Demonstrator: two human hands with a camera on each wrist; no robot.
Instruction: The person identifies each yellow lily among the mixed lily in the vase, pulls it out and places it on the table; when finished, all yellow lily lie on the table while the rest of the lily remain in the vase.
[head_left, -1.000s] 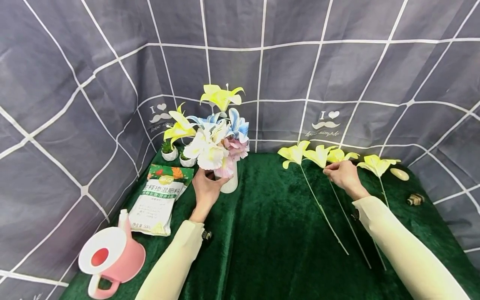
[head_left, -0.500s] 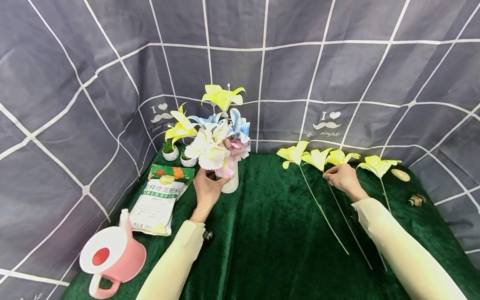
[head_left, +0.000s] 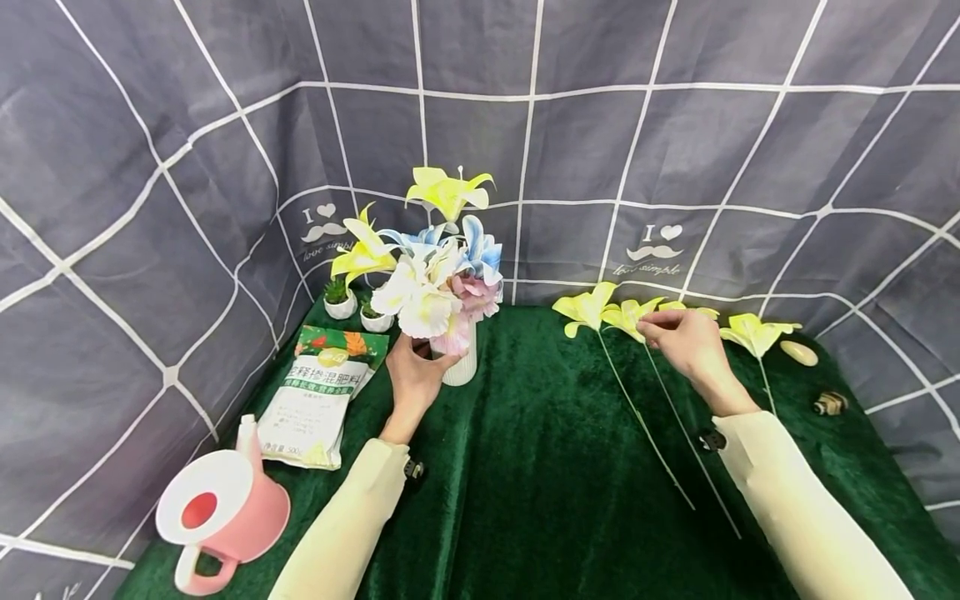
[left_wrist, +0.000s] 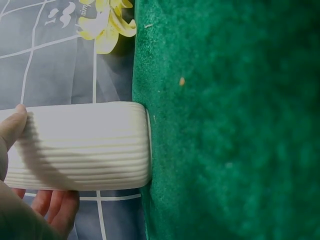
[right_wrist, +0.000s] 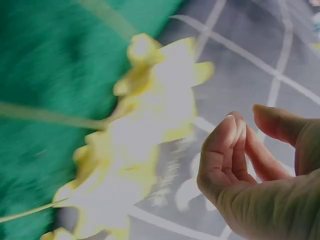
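Observation:
My left hand (head_left: 415, 379) grips a white ribbed vase (head_left: 463, 367), thumb and fingers on opposite sides of it in the left wrist view. Out of the vase rise a white flower (head_left: 420, 300), pink and blue flowers, and two yellow lilies, one of them tall (head_left: 447, 193). Over on the right, several long-stemmed yellow lilies lie in a row. My right hand (head_left: 693, 350) hovers by the middle lily (head_left: 630, 317) and partly covers another lily (head_left: 688, 308) behind it. Thumb and fingertips stand apart in the right wrist view, nothing between them.
To the left lie a white-and-green fertilizer bag (head_left: 315, 408), a pink watering can (head_left: 247, 517) and two small potted succulents (head_left: 341, 300). A pale oval object (head_left: 798, 352) and a small brown striped object (head_left: 831, 403) rest at far right. Grey gridded cloth hangs behind.
My right hand has come away from the lily it was touching, and its wrist has shifted slightly right. The left hand keeps its grip on the vase.

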